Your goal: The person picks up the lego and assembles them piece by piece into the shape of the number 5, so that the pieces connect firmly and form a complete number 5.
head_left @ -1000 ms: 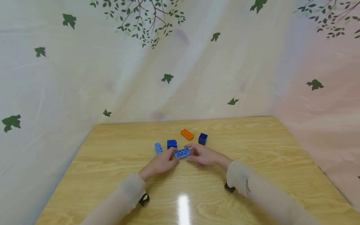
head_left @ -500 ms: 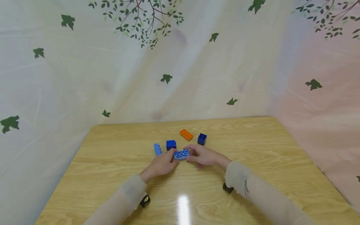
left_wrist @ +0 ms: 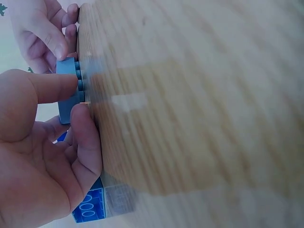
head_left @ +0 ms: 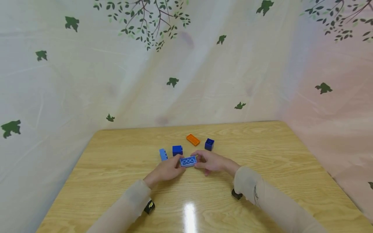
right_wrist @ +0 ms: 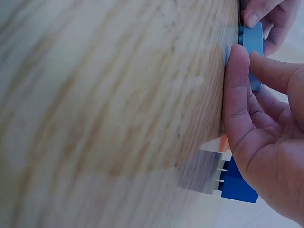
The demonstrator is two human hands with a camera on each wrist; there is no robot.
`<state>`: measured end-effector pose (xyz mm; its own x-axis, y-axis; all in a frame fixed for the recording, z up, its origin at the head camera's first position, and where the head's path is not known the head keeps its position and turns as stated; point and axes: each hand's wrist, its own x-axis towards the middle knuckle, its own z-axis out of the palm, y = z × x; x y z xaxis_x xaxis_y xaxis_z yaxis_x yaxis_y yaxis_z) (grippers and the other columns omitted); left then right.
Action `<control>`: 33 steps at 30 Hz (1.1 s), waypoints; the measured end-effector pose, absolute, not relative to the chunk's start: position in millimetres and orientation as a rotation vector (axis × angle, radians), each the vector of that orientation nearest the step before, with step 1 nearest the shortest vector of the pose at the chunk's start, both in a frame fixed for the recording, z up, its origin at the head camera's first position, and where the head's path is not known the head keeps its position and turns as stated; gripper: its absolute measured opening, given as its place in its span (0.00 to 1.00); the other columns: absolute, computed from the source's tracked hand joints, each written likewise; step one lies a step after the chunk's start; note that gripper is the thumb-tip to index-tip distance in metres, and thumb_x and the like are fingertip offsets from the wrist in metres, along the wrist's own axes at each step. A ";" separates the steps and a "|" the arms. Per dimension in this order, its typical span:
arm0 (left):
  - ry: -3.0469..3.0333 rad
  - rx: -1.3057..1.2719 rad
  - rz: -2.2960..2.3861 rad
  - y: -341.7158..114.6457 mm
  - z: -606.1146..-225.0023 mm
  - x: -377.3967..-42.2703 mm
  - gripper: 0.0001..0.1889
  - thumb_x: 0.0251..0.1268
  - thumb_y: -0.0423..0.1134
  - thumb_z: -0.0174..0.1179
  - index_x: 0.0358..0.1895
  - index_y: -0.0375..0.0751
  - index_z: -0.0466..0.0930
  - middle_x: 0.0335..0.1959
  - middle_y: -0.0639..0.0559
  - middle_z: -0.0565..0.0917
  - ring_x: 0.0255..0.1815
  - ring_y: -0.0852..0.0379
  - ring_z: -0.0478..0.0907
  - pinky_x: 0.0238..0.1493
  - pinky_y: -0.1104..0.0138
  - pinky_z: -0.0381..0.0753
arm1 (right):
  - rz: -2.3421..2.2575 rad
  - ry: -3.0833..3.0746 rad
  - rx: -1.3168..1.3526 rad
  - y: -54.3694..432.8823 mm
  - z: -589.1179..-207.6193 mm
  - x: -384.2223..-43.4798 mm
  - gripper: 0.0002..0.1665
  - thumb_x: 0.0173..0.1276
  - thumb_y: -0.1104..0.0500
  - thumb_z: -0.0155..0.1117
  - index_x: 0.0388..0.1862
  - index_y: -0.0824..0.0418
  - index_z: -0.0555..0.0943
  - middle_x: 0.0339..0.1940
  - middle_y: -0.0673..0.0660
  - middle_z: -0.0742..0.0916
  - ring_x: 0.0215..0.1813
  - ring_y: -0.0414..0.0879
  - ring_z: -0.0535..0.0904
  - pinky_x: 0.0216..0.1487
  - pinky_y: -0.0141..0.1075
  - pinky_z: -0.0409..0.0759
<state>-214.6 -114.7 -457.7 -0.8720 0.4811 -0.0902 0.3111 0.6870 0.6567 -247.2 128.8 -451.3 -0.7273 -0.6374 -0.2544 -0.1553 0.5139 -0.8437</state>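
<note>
Light-blue brick [head_left: 188, 161] shifted slightly nearer; pinched between left hand [head_left: 167, 169], right hand [head_left: 212, 161].

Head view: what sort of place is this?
Probably a staged tabletop recording spot, though the room beyond can't be seen. Signs: a wood table, a wrinkled backdrop printed with leafy branches behind it, and a light blue brick in hand.
</note>
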 end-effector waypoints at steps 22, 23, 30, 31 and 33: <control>2.502 0.792 1.310 -120.2 -438.4 -202.7 0.20 0.76 0.37 0.59 0.65 0.35 0.71 0.46 0.48 0.80 0.23 0.57 0.74 0.25 0.68 0.76 | -1.292 2.114 -0.723 143.4 -428.4 -229.8 0.31 0.80 0.49 0.58 0.72 0.66 0.71 0.55 0.63 0.80 0.45 0.58 0.85 0.42 0.49 0.87; 2.499 0.791 1.322 -119.5 -437.4 -201.8 0.18 0.77 0.38 0.58 0.64 0.36 0.72 0.46 0.48 0.81 0.24 0.56 0.75 0.25 0.67 0.77 | -1.302 2.108 -0.721 144.0 -427.4 -229.2 0.31 0.80 0.49 0.57 0.72 0.66 0.71 0.55 0.64 0.80 0.46 0.59 0.85 0.42 0.49 0.87; 2.505 0.738 1.330 -118.1 -438.3 -199.8 0.14 0.78 0.40 0.57 0.60 0.41 0.75 0.45 0.47 0.82 0.31 0.53 0.80 0.26 0.67 0.79 | -1.336 2.106 -0.744 144.6 -429.2 -226.6 0.28 0.79 0.51 0.60 0.71 0.61 0.72 0.53 0.62 0.81 0.45 0.58 0.85 0.40 0.49 0.87; 2.508 0.730 1.322 -118.2 -439.2 -199.8 0.13 0.78 0.40 0.58 0.59 0.41 0.75 0.44 0.47 0.83 0.30 0.53 0.80 0.25 0.67 0.79 | -1.331 2.116 -0.743 144.7 -429.8 -226.0 0.27 0.78 0.52 0.61 0.71 0.61 0.72 0.53 0.61 0.81 0.45 0.58 0.85 0.41 0.48 0.87; 2.502 0.726 1.313 -118.4 -440.6 -199.9 0.13 0.78 0.41 0.58 0.58 0.41 0.76 0.43 0.47 0.83 0.29 0.54 0.79 0.24 0.67 0.79 | -1.330 2.127 -0.752 145.1 -431.2 -225.4 0.26 0.78 0.53 0.61 0.70 0.62 0.73 0.52 0.59 0.81 0.44 0.58 0.86 0.40 0.48 0.87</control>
<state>-199.9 -118.4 -440.6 -0.8528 0.5213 0.0305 0.3211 0.4775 0.8178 -225.4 145.1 -431.2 -0.7126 -0.6888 -0.1336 -0.1816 0.3649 -0.9132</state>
